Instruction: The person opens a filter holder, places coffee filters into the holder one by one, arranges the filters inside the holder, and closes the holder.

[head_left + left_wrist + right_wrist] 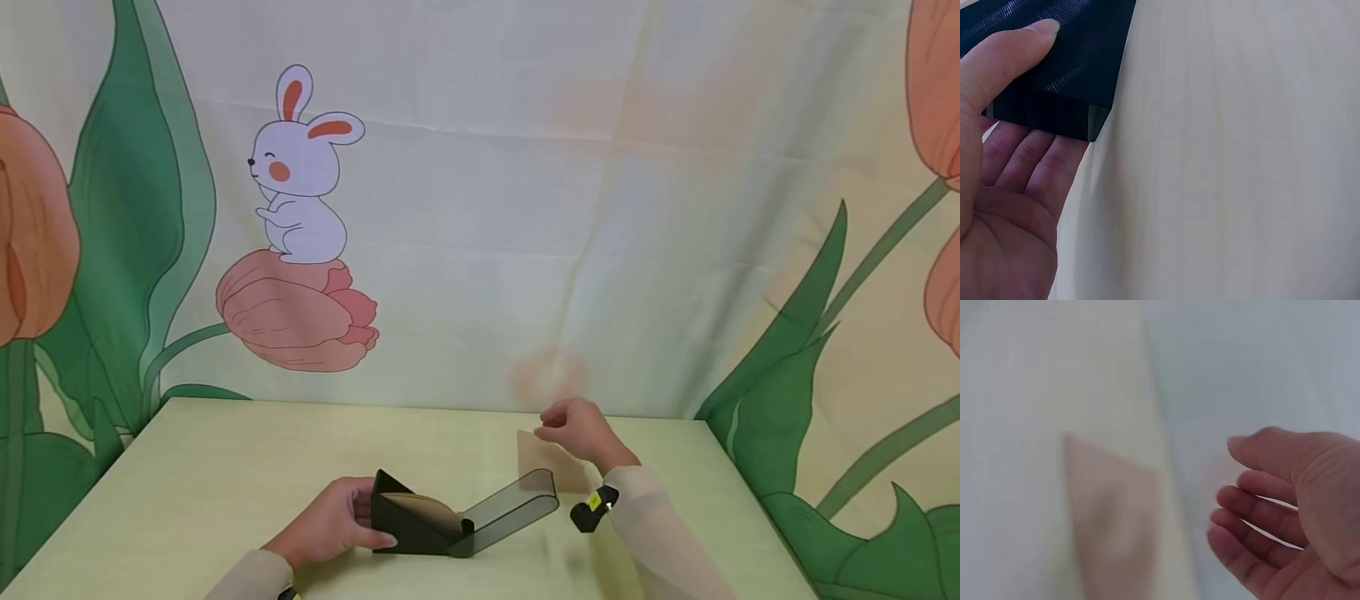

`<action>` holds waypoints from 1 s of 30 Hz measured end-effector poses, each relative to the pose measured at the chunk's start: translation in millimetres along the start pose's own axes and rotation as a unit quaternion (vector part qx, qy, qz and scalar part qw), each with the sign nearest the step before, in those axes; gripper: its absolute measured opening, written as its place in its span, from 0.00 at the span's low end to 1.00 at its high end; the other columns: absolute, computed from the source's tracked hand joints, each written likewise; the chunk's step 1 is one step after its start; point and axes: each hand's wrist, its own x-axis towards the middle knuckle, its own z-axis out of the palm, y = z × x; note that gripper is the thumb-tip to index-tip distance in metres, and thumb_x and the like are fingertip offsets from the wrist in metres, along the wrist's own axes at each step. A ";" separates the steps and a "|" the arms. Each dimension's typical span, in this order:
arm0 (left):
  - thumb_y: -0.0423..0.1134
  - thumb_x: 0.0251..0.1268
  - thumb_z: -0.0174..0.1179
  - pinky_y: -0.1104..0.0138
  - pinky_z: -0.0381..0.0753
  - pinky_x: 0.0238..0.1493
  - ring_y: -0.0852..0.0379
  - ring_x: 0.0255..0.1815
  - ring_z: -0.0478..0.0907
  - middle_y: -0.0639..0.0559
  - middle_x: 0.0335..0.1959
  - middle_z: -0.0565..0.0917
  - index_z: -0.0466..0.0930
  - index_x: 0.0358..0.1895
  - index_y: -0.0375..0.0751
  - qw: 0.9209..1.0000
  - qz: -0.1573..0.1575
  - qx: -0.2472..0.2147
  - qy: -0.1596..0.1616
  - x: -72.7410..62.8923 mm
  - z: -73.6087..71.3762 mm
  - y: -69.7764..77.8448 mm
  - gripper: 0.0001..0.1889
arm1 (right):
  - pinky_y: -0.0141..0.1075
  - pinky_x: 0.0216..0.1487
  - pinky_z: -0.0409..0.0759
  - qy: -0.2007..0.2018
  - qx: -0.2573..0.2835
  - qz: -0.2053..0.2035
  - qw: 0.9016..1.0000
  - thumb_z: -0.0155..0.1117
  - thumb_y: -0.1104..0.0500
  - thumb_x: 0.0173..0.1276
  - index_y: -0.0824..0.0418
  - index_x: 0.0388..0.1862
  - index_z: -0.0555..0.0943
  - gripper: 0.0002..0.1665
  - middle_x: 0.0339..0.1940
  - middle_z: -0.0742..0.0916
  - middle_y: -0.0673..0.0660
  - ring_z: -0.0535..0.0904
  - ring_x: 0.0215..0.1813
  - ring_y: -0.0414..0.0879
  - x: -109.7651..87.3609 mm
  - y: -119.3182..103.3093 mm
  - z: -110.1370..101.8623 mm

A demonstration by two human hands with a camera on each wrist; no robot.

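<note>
My left hand grips the left end of a black wedge-shaped box, thumb on its ribbed face and fingers beneath in the left wrist view. A smoky see-through lid is swung out to the box's right. Inside lies brown, paper-like material with a curved edge. Over at the right, my right hand hovers above a thin brown sheet on the table. Its fingers are loosely bent with nothing between them, as the right wrist view also shows; the sheet is blurred there.
The pale table runs back to a hanging cloth printed with a rabbit and tulips. A small black-and-yellow device is strapped at my right wrist.
</note>
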 end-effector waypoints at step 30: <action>0.32 0.52 0.78 0.65 0.88 0.51 0.52 0.49 0.88 0.40 0.50 0.89 0.82 0.56 0.35 1.000 -0.007 0.011 0.008 -2.0 0.5 3.2 0.26 | 0.54 0.61 0.81 -0.021 -0.021 0.149 0.988 0.84 0.49 0.51 0.65 0.54 0.82 0.36 0.55 0.86 0.60 0.81 0.57 0.55 21.8 51.3 37.0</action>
